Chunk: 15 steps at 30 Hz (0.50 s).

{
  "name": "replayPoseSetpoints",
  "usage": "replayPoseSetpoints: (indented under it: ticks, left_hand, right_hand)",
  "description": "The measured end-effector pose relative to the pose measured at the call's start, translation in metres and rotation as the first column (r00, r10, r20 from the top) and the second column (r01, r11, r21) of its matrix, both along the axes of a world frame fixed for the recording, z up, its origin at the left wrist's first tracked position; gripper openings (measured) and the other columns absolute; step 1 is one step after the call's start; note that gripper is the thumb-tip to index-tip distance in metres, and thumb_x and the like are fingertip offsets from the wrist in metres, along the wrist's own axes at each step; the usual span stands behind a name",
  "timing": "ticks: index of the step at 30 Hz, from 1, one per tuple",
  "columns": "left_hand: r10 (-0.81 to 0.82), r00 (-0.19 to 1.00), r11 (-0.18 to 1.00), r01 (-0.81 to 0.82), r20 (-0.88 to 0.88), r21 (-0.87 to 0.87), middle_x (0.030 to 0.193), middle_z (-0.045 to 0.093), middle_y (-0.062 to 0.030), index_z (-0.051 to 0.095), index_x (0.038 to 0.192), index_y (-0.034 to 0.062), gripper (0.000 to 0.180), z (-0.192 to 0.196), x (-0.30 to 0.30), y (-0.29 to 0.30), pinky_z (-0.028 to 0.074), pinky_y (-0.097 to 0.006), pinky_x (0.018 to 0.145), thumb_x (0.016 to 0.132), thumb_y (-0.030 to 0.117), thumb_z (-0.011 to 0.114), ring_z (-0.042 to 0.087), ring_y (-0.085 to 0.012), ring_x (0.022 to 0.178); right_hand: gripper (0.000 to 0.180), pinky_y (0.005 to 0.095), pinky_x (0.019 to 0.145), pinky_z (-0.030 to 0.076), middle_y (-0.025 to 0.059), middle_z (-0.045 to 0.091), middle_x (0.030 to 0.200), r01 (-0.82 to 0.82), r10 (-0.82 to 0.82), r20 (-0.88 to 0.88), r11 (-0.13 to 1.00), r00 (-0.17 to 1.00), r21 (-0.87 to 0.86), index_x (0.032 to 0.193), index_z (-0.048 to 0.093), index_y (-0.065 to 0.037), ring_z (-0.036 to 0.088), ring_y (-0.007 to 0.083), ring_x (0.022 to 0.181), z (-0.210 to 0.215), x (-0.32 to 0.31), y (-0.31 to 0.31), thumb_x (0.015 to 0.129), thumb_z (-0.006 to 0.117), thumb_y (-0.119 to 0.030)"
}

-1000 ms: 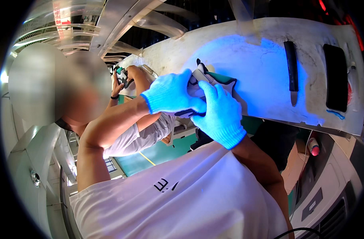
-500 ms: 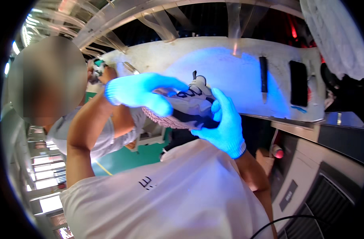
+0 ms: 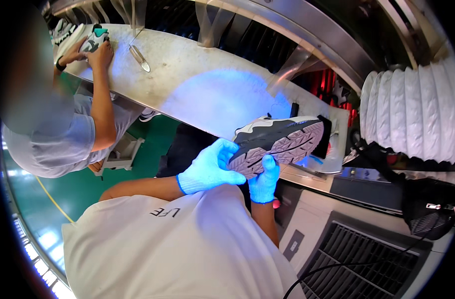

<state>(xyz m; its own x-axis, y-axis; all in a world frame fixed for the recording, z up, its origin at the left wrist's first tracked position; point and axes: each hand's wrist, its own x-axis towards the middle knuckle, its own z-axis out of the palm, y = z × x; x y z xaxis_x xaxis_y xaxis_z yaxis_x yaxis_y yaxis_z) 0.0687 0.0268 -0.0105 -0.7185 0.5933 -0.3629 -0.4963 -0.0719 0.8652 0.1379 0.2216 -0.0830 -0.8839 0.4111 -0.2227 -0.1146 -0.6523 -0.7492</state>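
Note:
A sneaker (image 3: 293, 143) with a grey and white upper and a pinkish, deeply grooved sole is held in front of my chest. It is tilted so the sole faces me. My left hand (image 3: 211, 167), in a pale glove lit blue, closes on the shoe's left end with the thumb at the sole's lower edge. My right hand (image 3: 265, 180), gloved likewise, grips the shoe from below, its thumb pressed on the sole near the middle. The right hand's other fingers are hidden behind the shoe.
Beyond the shoe runs a long white worktable (image 3: 160, 65) with a blue light patch. A metal-bladed tool (image 3: 138, 58) and a black flat object (image 3: 325, 135) lie on it. At left a co-worker handles another shoe (image 3: 95, 41). A white ribbed duct (image 3: 411, 113) stands right.
The shoe has turned from its side to show its sole and moved right and lower. My left hand has come down from above onto its left end. The view has swung left.

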Motion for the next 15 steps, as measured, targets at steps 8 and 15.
replayPoseSetpoints:
  ticks: [8,15]
  left_hand:
    - [-0.082,0.995,0.995,0.078,0.050,0.068,0.099,0.061,0.0030,0.061,0.103,0.0092,0.050,-0.039,-0.007,-0.054,0.052,-0.029,0.083,0.075,0.012,0.103,0.058,-0.0073,0.092]
    - [-0.052,0.996,0.997,0.048,0.069,0.060,0.113,0.070,-0.0015,0.067,0.130,-0.0007,0.069,-0.071,0.032,-0.103,0.053,-0.028,0.093,0.074,0.015,0.104,0.062,-0.0087,0.105]
  right_hand:
    - [0.064,0.0451,0.107,0.059,0.0106,0.070,0.132,-0.130,0.082,0.130,0.896,0.988,0.425,0.149,0.059,-0.003,0.070,0.0249,0.120,-0.005,0.030,-0.027,0.094,0.087,-0.020]
    - [0.067,0.0418,0.118,0.052,0.0139,0.064,0.150,-0.401,0.220,0.403,0.801,0.888,0.446,0.161,0.050,-0.001,0.064,0.0248,0.135,-0.014,0.044,-0.080,0.102,0.079,-0.011]
